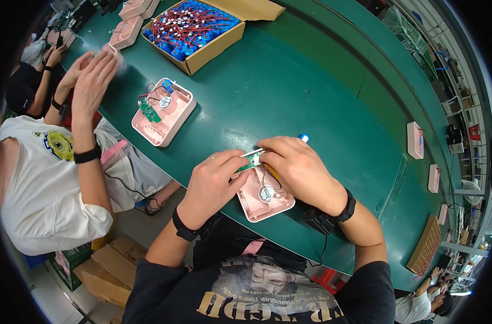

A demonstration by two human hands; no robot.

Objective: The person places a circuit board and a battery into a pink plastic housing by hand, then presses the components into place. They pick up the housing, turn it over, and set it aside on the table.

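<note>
In front of me, a pink plastic casing half (pixel 251 208) lies with its inside facing up at the table's near edge. A round silver part (pixel 266 194) with wires sits in it. Over its far edge is a green circuit board (pixel 250 161), pinched at its left side by my left hand (pixel 213 181). Bent over the board's right end is my right hand (pixel 302 170), its fingertips closed at a small white connector (pixel 260 157). Something yellow-orange (pixel 271 171) shows under the right fingers, mostly hidden. Just beyond that hand lies a small blue-and-white piece (pixel 304 138).
Another pink casing (pixel 173 128) with board and wires lies to the left. Behind it stands a cardboard box (pixel 194 66) of blue cylinders with red-black leads. A co-worker's blurred hands (pixel 94 78) work at left. More pink casings (pixel 415 140) line the right; a brown tray (pixel 424 245) is nearer.
</note>
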